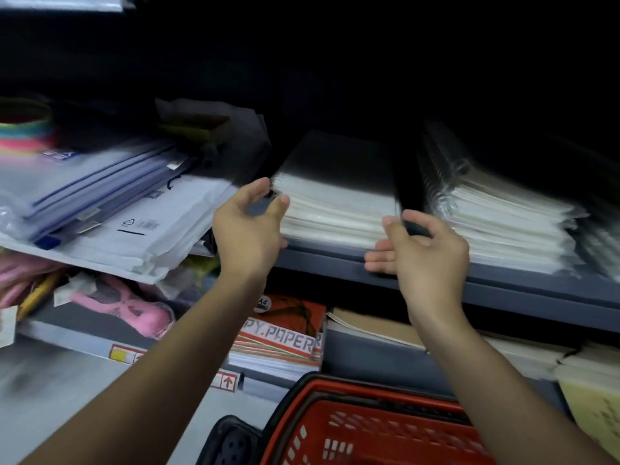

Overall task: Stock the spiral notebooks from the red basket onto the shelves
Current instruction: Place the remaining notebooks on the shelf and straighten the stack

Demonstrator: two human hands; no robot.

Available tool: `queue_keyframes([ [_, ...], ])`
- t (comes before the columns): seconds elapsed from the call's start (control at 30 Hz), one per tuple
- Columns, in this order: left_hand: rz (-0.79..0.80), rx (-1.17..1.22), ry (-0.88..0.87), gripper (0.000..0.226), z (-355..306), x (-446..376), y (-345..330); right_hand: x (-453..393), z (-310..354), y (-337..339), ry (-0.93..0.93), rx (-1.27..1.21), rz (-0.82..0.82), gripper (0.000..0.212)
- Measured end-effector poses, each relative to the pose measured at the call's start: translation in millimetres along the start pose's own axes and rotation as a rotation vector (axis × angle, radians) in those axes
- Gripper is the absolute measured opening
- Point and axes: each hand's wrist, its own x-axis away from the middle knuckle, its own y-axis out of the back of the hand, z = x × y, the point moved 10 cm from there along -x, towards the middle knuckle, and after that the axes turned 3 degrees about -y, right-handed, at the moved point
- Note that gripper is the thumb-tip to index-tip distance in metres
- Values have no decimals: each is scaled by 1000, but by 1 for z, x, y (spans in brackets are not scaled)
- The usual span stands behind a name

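A flat stack of plastic-wrapped spiral notebooks (335, 203) with dark covers and white page edges lies on the grey shelf (503, 286), between the left grip (250, 226) and right grip (419, 246), both spread loosely, holding nothing. The red latticed basket (369, 431) sits below them.

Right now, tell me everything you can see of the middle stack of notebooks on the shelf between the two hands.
The middle stack of notebooks lies flat on the grey shelf, its white page edges facing out under a dark top cover, seemingly wrapped in clear plastic. A dark spiral binding runs along its right side. The left hand curves loosely at its front left corner and the right hand at its front right corner, fingers near the shelf lip; blur hides whether either touches it. Another wrapped spiral stack sits beside it on the right.
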Motion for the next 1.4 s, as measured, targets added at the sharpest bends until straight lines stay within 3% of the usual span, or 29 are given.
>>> queue_keyframes([
  [0.23, 82, 34, 126, 33, 25, 80, 12, 45, -16, 35, -46, 121, 172, 19],
  [0.57, 319, -48, 488, 24, 121, 196, -4, 132, -121, 115, -207, 616, 476, 5],
  [0.7, 521, -393, 458, 18, 176, 228, -12, 148, -197, 157, -371, 849, 497, 13],
  [0.83, 1061, -944, 360, 26, 226, 289, -30, 163, -250, 171, -476, 1106, 598, 27],
  [0.9, 1152, -1077, 309, 27, 235, 306, -28, 170, -270, 174, -582, 1163, 645, 34],
  [0.97, 1157, -1166, 258, 27, 240, 308, -24, 172, -289, 185, -683, 1225, 642, 41],
  [1.13, 1224, -1223, 459, 33, 262, 311, -9, 202, -322, 205, -1006, 1089, 665, 63],
  [1.27, 1210, -1195, 529, 27, 267, 311, -7, 207, -321, 204, -1060, 984, 600, 65],
  [1.4, 1055, -1077, 617, 15, 267, 311, 0, 210, -318, 206, -1023, 950, 558, 57],
])
